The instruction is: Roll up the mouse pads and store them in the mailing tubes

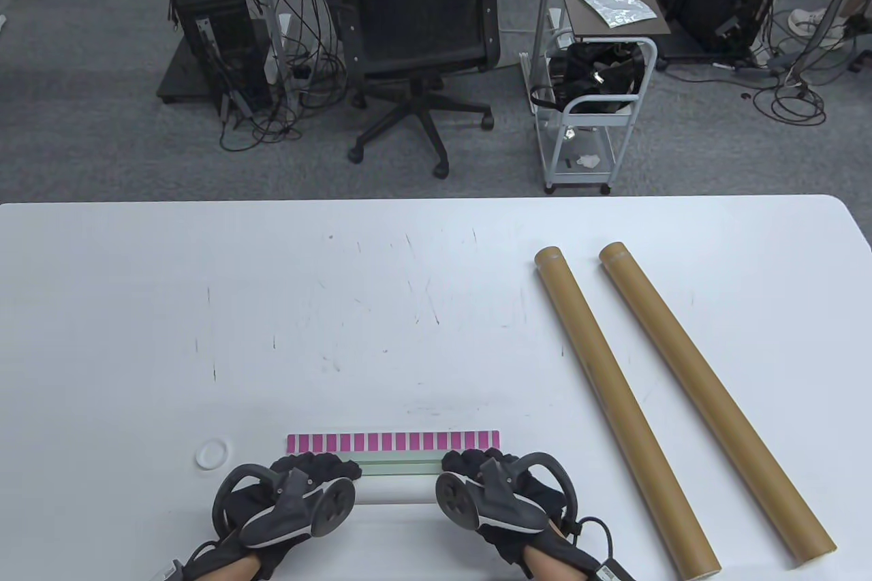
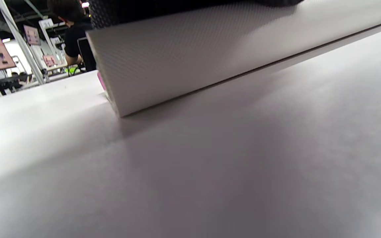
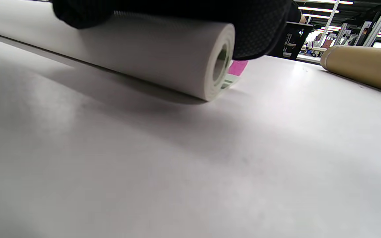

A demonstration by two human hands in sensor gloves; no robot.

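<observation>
A mouse pad [image 1: 395, 487] lies near the table's front edge, mostly rolled into a white roll, with a pink-striped strip [image 1: 393, 441] still flat beyond it. My left hand [image 1: 320, 470] grips the roll's left end and my right hand [image 1: 475, 463] its right end, fingers curled over the top. The roll [image 2: 193, 59] fills the left wrist view under the black glove [image 2: 144, 8]. In the right wrist view the roll's open end [image 3: 210, 66] shows its spiral, with gloved fingers [image 3: 260, 33] draped over it. Two brown mailing tubes [image 1: 620, 397] [image 1: 708, 397] lie side by side to the right.
A small white ring [image 1: 212, 453] lies on the white table [image 1: 204, 336] just left of my left hand. One tube [image 3: 365, 66] shows at the right of the right wrist view. Beyond the table stand an office chair [image 1: 415, 29] and a white cart [image 1: 593, 104].
</observation>
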